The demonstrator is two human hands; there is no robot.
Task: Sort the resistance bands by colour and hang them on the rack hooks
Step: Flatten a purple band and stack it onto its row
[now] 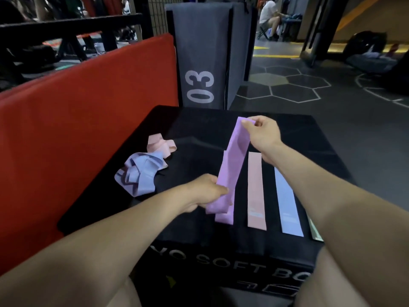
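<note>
A purple resistance band (231, 160) is stretched between my hands above a black soft box (199, 134). My right hand (262, 134) pinches its far end, and my left hand (208, 191) grips its near end. Another purple band (224, 214) lies flat beneath it. To the right lie a flat pink band (255, 191) and a flat blue band (287, 204). A pale green band (316, 233) peeks out by my right forearm. At the box's left side sit a tangled blue pile (138, 173) and a crumpled pink band (160, 147).
A red pad (88, 103) runs along the left of the box. A grey upright block marked 03 (199, 58) stands behind it. Dark floor with hexagon lines (298, 85) spreads to the right. A seated person (271, 16) is far back. No rack hooks are in view.
</note>
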